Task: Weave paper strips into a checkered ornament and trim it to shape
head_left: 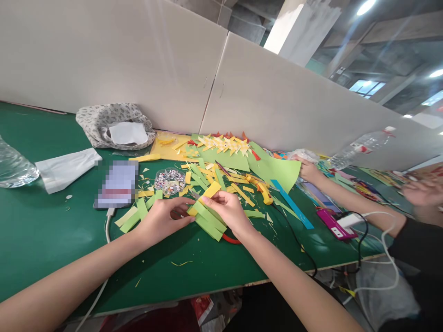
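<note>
Between my two hands are crossed strips of green paper [209, 221] and a yellow paper strip [212, 189]. The fingertips of my left hand [166, 216] pinch the left edge of these strips. My right hand [228, 210] grips the yellow strip from the right, its thumb on top. Part of a red scissor handle [231, 239] shows beneath my right hand; the rest is hidden. Behind my hands lie a clear round case of googly eyes [169, 181], loose yellow and green strips, and a yellow glue gun [261, 188].
Woven yellow paper fish [224, 145] lie on green sheets at the back. A charging phone [117, 184], a patterned cloth bag [93, 124] and a tissue [69, 169] are at left. A magenta power strip [335, 225] is at right, near another person's hand [308, 168] on green paper.
</note>
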{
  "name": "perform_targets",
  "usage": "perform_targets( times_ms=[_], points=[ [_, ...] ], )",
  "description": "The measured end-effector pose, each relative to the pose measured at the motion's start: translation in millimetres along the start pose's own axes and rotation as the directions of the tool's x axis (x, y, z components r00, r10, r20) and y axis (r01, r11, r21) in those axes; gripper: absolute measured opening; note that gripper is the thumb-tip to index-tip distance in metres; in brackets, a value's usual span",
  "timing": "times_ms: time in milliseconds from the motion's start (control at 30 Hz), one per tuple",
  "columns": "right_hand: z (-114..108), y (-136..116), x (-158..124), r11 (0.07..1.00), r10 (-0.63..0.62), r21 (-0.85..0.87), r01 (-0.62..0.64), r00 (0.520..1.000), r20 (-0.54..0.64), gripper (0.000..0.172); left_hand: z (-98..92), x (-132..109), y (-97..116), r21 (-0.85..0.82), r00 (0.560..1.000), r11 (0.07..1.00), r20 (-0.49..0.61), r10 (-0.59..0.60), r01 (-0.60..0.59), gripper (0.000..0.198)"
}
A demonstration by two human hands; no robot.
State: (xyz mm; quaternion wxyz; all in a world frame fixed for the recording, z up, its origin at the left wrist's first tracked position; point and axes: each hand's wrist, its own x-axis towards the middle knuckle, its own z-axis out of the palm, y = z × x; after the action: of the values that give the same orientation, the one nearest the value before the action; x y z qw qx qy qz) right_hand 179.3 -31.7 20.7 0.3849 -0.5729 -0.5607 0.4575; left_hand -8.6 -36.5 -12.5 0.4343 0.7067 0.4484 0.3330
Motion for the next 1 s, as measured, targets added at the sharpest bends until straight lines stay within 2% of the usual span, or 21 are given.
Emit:
perform_targets(
  times_ms=[200, 333, 567, 767, 1000],
  points=[
    [0.8, 1.0, 0.0, 0.998, 0.042, 0.049, -0.041, 0.999, -0.024, 0.035, -2.3, -0.1, 3.0, 0.112, 0.997, 0.993, -0.073, 0.03, -0.022, 0.036],
    [1.0, 1.2, -0.6, 0.988, 0.074, 0.137, -0.069, 0.997, -0.029, 0.036, -3.5, -0.3, 0.6, 0.24, 0.989, 0.968, -0.107, 0.105, -0.077, 0.027],
    [1.9, 0.6, -1.0, 0.979, 0.1, 0.184, -0.093, 0.994, -0.032, 0.032, -3.6, -3.6, 0.6, 0.402, 0.981, 0.906, -0.076, 0.18, -0.135, 0.031],
    [1.6, 1.5, -1.0, 0.98, 0.097, 0.175, -0.092, 0.995, -0.024, 0.034, -3.6, -5.2, 3.3, 0.586, 0.96, 0.791, -0.078, 0.268, -0.174, 0.033],
    [1.7, -0.5, -1.3, 0.979, 0.111, 0.174, -0.106, 0.994, -0.02, 0.032, -2.7, -5.8, 3.5, 0.648, 0.94, 0.73, -0.062, 0.335, -0.217, 0.031]
  ],
)
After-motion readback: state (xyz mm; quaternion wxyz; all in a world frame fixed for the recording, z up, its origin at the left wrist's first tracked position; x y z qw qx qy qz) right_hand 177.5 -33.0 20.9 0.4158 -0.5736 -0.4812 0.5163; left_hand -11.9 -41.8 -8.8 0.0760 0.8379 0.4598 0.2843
